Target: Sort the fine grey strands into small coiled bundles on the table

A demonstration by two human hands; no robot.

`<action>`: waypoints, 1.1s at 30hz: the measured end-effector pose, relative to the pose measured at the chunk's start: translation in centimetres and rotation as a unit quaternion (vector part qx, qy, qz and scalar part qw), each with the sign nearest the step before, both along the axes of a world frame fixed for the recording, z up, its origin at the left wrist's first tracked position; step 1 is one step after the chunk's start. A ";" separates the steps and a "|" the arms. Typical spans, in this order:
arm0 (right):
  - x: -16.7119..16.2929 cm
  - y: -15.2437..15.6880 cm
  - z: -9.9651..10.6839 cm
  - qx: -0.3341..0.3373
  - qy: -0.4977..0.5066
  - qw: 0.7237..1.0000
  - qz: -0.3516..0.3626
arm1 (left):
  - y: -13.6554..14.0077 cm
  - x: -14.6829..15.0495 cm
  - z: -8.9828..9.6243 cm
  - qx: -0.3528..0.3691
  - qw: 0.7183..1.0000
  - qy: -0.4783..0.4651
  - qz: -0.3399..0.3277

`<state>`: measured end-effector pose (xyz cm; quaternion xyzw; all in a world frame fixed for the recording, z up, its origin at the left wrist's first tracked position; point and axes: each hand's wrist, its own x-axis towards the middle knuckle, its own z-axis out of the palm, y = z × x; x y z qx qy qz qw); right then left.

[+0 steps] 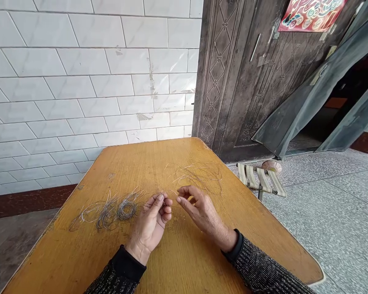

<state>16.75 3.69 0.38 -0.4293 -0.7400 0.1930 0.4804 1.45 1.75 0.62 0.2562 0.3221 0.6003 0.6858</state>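
Your left hand was raised just above the wooden table, its forearm reaching up from the lower left. The palm turned inward toward your right side, the thumb lay along the top, and the other fingers curled in. Thumb and forefinger were pressed together at the tips, pinching a thin wire.

Your right hand came in from the lower right, wrist slightly bent and back of the hand up, its fingertips pointing at the left hand's. Its forefinger arched over the thumb, their tips close; whether they gripped the wire, you could not tell. The wire arched across the small gap between your two hands.

Beyond your left wrist lay coiled wire bundles, side by side on the tabletop. Past your right fingertips, loose strands spread over the wood. Both dark sleeves ended at the wrists.
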 end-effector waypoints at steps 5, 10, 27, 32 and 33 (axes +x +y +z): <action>-0.3 0.6 0.1 -0.153 0.140 0.977 0.055 | -0.2 0.1 -0.3 -0.008 0.999 0.036 -0.037; -0.1 1.0 0.1 -0.219 0.201 0.952 0.069 | -0.1 -0.1 -0.2 -0.003 0.997 0.070 -0.029; -0.2 0.8 0.0 -0.274 0.224 0.927 0.127 | 0.4 -0.2 -0.2 -0.002 0.996 0.084 -0.023; -0.2 0.8 0.0 -0.275 0.238 0.923 0.125 | 0.3 -0.1 -0.1 0.003 0.996 0.087 -0.036; -0.2 0.8 0.1 -0.276 0.241 0.922 0.127 | 0.3 -0.1 -0.1 0.002 0.995 0.090 -0.037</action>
